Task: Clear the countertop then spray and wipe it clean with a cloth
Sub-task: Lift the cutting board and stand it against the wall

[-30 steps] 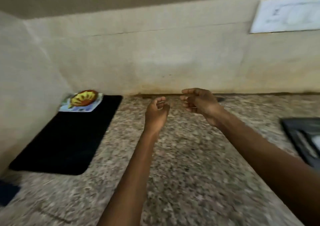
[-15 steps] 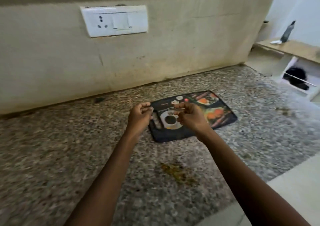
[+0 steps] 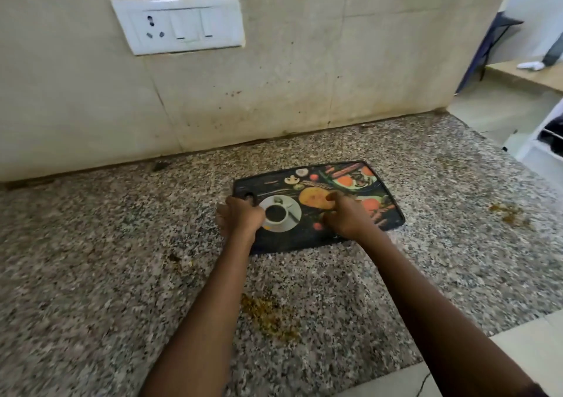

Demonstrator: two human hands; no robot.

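Printed mat (image 3: 341, 183) laid flat on speckled bench (image 3: 91, 259). Left edge gripped by left hand (image 3: 240, 218); right hand (image 3: 345, 217) pressed on mat, fingers curled. Yellow crumbs (image 3: 268, 314) scattered near.

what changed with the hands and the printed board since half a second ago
Both hands came down from above the board onto it: the left hand now rests at its left end by the handle hole, and the right hand sits on its near middle. The printed board lies flat on the countertop as before; the yellow spill is unwiped.
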